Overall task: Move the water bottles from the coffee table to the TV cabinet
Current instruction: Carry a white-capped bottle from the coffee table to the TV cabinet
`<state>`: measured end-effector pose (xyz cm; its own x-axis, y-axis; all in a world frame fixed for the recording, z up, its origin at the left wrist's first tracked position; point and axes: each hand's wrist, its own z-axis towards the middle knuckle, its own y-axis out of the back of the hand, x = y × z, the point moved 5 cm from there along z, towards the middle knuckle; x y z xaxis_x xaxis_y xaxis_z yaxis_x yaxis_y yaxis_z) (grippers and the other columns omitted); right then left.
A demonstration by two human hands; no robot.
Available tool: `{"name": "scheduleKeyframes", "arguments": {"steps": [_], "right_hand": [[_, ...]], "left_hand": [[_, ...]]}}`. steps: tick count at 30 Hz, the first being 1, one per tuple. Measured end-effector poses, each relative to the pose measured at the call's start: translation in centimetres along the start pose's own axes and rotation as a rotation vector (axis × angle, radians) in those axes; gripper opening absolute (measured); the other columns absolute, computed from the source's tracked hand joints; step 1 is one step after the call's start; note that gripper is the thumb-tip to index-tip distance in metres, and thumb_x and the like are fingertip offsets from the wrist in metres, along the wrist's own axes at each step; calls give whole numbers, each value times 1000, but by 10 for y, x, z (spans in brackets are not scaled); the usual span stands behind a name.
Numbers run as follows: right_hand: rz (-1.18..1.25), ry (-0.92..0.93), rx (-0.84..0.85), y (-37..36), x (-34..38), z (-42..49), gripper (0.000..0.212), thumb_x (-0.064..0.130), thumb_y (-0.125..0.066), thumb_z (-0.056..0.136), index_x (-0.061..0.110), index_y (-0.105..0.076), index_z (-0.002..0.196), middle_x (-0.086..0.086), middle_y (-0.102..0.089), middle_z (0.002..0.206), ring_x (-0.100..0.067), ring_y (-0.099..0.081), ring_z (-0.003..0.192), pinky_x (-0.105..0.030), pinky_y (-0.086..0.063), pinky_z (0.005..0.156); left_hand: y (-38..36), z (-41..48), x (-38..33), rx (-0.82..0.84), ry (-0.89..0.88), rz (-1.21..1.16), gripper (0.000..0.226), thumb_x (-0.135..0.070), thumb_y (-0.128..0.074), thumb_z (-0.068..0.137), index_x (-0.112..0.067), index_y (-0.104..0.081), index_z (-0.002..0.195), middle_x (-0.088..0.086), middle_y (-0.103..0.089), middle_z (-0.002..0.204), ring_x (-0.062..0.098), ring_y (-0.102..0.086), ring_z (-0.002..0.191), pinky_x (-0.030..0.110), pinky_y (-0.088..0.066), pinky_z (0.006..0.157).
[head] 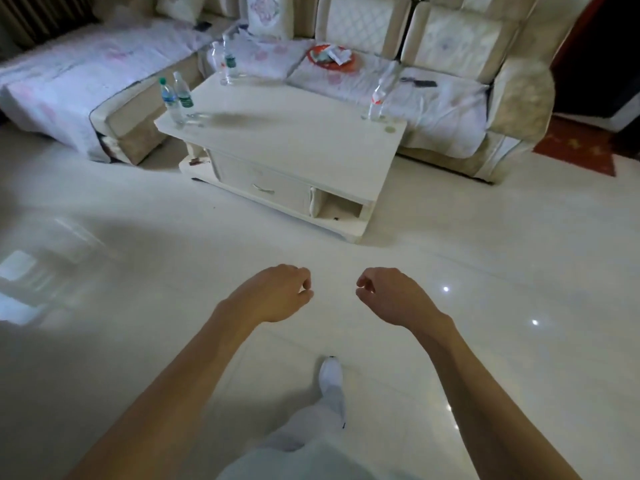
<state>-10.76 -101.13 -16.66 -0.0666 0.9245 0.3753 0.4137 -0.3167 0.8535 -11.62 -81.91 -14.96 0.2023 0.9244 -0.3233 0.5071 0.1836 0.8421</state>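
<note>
The shiny white floor [138,237] was bare. Five water bottles [171,100] stood on the coffee table [294,140]. The left hand [277,294] and right hand [391,294] hung loosely curled, holding nothing.

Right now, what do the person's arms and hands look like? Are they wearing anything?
Both arms are bare right up to the frame's edge: no sleeves show. The left hand and right hand wear no gloves, rings, watch or bracelet that I can see. Lower down there's a light trouser leg and white shoe.
</note>
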Motion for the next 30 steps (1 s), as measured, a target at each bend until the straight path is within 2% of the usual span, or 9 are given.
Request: {"name": "scheduleKeyframes", "arguments": {"steps": [12,25,30], "right_hand": [[-94,-170,28,84,-123,64,27,33,-49,95,18,-61,115,2,-65,111,-18,-61,100,-34,-49,87],[-107,-212,-100,161,-201,101,29,33,-50,96,16,-60,118,-1,-63,113,-20,-60,105,-35,-49,86],[-86,-209,-120,175,-235,114,29,33,-49,96,17,-58,118,0,-62,114,-20,-58,106,-32,-47,85]], "left_hand": [[31,175,-82,104,-166,33,34,-38,-42,99,-17,-55,122,5,-62,121,23,-59,105,37,-49,92],[89,263,-157,76,-325,194,35,-39,-41,99,-18,-56,123,2,-58,124,21,-57,108,33,-46,90],[100,292,-192,43,-337,307,36,-37,-39,99,-13,-57,120,7,-60,118,24,-59,105,37,-48,89]]}}
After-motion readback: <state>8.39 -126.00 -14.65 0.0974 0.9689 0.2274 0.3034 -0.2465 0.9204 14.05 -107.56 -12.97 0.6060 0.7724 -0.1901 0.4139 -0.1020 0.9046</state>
